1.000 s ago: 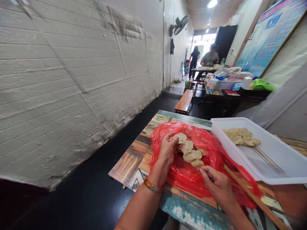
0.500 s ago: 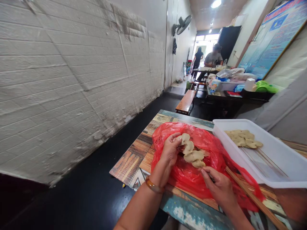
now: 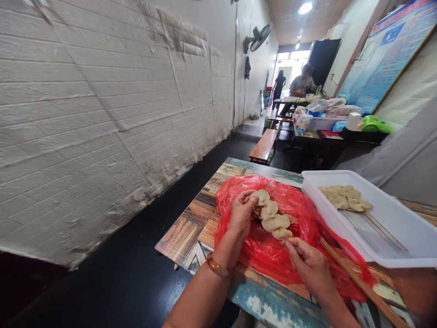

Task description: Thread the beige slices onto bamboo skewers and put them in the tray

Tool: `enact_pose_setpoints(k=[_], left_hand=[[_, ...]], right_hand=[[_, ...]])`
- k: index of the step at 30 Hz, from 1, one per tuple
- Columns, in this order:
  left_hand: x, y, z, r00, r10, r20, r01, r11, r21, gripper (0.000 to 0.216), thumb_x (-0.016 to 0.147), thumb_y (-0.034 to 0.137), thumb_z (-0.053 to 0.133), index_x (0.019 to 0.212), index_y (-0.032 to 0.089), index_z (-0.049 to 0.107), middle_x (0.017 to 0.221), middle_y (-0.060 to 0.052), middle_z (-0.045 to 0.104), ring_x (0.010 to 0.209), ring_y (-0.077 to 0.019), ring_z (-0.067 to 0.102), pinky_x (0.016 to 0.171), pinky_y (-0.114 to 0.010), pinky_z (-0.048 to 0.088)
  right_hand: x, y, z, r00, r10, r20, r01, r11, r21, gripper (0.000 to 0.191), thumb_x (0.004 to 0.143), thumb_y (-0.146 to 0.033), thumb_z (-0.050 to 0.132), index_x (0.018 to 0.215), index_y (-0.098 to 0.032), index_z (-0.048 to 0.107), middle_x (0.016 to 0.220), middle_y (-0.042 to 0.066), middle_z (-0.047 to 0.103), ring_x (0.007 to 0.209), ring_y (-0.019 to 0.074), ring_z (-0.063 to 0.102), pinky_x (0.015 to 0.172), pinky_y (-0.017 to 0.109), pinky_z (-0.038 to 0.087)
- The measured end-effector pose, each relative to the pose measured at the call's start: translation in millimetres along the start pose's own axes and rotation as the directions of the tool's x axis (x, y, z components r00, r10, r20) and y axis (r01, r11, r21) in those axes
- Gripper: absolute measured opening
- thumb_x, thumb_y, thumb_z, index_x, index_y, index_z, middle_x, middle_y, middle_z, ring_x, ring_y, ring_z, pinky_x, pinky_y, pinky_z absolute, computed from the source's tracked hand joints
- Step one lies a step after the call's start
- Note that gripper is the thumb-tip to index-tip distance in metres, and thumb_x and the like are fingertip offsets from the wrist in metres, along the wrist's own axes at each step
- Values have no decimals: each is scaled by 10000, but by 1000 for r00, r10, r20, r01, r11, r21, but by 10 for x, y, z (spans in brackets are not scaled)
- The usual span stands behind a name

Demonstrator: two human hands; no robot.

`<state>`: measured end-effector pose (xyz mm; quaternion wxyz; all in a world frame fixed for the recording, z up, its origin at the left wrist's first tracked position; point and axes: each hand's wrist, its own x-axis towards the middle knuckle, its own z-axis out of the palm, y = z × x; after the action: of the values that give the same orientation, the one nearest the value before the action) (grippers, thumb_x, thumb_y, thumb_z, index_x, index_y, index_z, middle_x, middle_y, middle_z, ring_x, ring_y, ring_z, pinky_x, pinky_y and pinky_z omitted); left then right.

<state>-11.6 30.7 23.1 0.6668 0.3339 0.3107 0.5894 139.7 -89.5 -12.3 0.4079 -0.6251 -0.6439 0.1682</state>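
Over the red plastic bag [image 3: 232, 191], a row of pale beige, flat round slices [image 3: 276, 222] hangs together on what looks like a skewer, mostly hidden by them. My left hand [image 3: 243, 210] pinches the slice at the upper end. At the lower end, my right hand [image 3: 309, 260] is closed with thumb and forefinger on the thin skewer just below the last slice. More pale pieces lie in the bag beneath, partly hidden. In the white plastic tray [image 3: 403, 214] on the right, similar slices [image 3: 346, 197] lie on several thin skewers [image 3: 378, 230].
A bundle of wooden sticks [image 3: 358, 278] lies across the bag's right side on the wood-patterned table [image 3: 184, 228]. Beyond stand a bench [image 3: 264, 145] and another table with bags and green dishes [image 3: 375, 124]. Two people are at the far end. A brick-patterned wall [image 3: 119, 114] runs along the left.
Both hands keep nearly the same place and hold. The uppermost slice now shows a rounder, flatter face beside my left fingers. The view has shifted very slightly.
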Motion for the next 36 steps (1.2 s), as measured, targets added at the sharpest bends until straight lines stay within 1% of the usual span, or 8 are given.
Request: enact_pose_setpoints(k=[3, 9, 11, 16, 20, 26, 34, 36], left_hand=[[11, -13, -8, 998, -53, -15, 53, 999, -10, 376, 556, 318, 781, 834, 148, 592, 621, 25, 595, 434, -67, 484, 442, -198, 364], [15, -12, 0, 998, -53, -29, 53, 999, -5, 377, 544, 309, 782, 812, 150, 570, 589, 31, 578, 418, -67, 480, 421, -187, 351], [10, -8, 5, 998, -43, -50, 44, 999, 11, 380, 544, 290, 780, 830, 152, 571, 579, 38, 568, 420, -63, 477, 422, -179, 345], [-8, -4, 9, 1000, -6, -17, 8, 997, 71, 331, 596, 279, 745, 864, 160, 592, 621, 29, 582, 476, -73, 511, 461, -181, 375], [-1, -14, 13, 997, 54, -50, -47, 990, 131, 299, 611, 259, 720, 876, 177, 609, 642, 38, 587, 506, -76, 520, 502, -187, 401], [20, -47, 12, 993, 106, -47, -95, 978, 187, 297, 613, 245, 707, 886, 168, 620, 709, 9, 628, 565, -92, 546, 542, -197, 422], [11, -49, 13, 994, 82, -70, -66, 976, 206, 251, 620, 260, 712, 822, 166, 595, 647, 16, 606, 519, -88, 526, 492, -183, 393], [6, -42, 11, 995, 85, -56, -73, 978, 196, 243, 615, 263, 720, 789, 166, 581, 632, 21, 596, 508, -83, 520, 487, -180, 388]], right_hand=[[-5, 4, 7, 1000, 12, 13, -12, 1000, 12, 334, 892, -429, 418, 755, -204, 622, 560, -4, 593, 495, 141, 558, 492, 225, 415], [-11, 10, 22, 999, 36, 30, -37, 999, 20, 342, 893, -440, 414, 756, -200, 616, 550, -6, 572, 503, 144, 556, 509, 230, 418], [-6, 6, 22, 999, 28, 36, -29, 999, 22, 347, 891, -441, 413, 747, -198, 614, 534, -11, 555, 488, 141, 545, 500, 229, 413], [-4, 5, 31, 999, 21, 42, -23, 999, 29, 351, 895, -439, 401, 760, -193, 610, 524, -14, 544, 479, 140, 538, 473, 225, 405], [-18, 6, 37, 999, 26, 39, -28, 998, 49, 358, 902, -441, 392, 767, -190, 608, 534, -7, 556, 484, 143, 544, 461, 225, 406], [-18, -30, 42, 998, 45, 44, -48, 997, 64, 356, 904, -445, 392, 745, -195, 590, 526, -15, 535, 482, 138, 521, 474, 225, 398], [-9, -72, 47, 997, 54, 50, -56, 997, 59, 346, 903, -428, 386, 703, -205, 559, 481, -45, 446, 461, 135, 481, 476, 232, 374], [-5, -68, 45, 998, 46, 45, -48, 997, 58, 341, 901, -421, 388, 695, -207, 554, 481, -46, 443, 454, 133, 474, 473, 232, 370]])
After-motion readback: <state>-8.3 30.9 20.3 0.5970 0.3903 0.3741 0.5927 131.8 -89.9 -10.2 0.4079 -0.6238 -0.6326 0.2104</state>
